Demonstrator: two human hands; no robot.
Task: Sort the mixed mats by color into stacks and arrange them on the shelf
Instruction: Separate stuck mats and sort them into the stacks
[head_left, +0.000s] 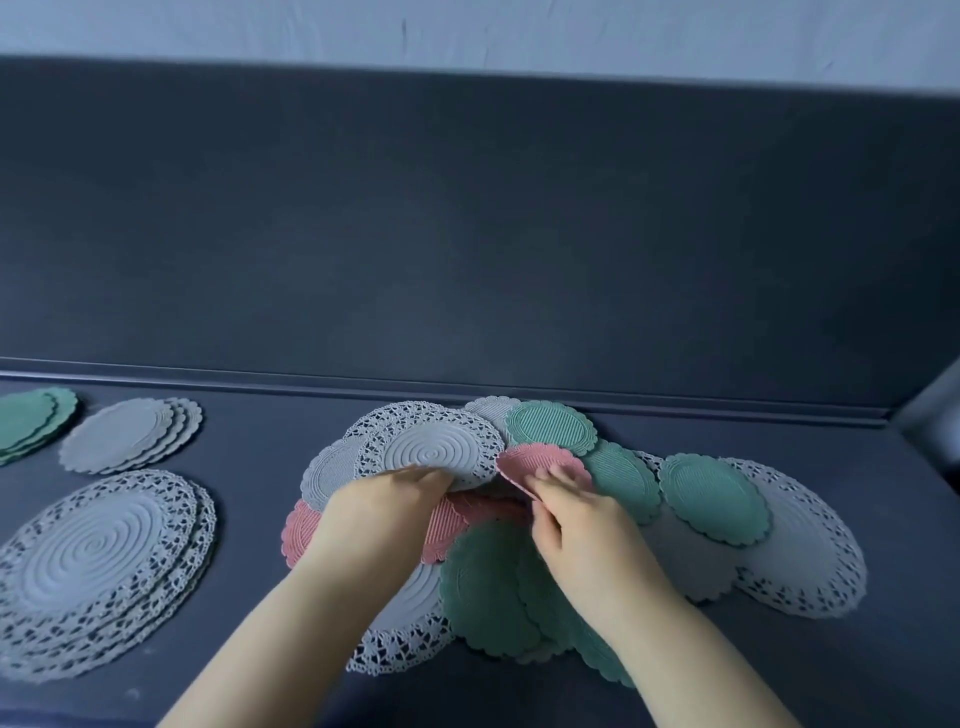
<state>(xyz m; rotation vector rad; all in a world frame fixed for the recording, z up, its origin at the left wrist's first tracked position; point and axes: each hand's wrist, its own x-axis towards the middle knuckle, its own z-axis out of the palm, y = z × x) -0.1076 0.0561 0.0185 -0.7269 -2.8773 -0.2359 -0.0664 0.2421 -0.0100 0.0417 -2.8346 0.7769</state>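
A mixed pile of round mats lies on the dark shelf surface (519, 696) in front of me: green scalloped mats (488, 587), pink ribbed mats (298, 530) and grey lace-edged mats (810, 551). My right hand (576, 512) pinches the edge of a small pink mat (535, 460) and tilts it up off the pile. My left hand (384, 506) rests on the pile, its fingertips gripping the edge of a large grey lace mat (431, 449). At the left stand three sorted stacks: green (28, 423), small grey (130, 441) and large grey lace (98, 566).
A dark back panel (467, 234) rises behind the shelf, with a ridge along its base. A dark side wall (930, 415) closes the right end. Bare shelf surface shows between the left stacks and the pile.
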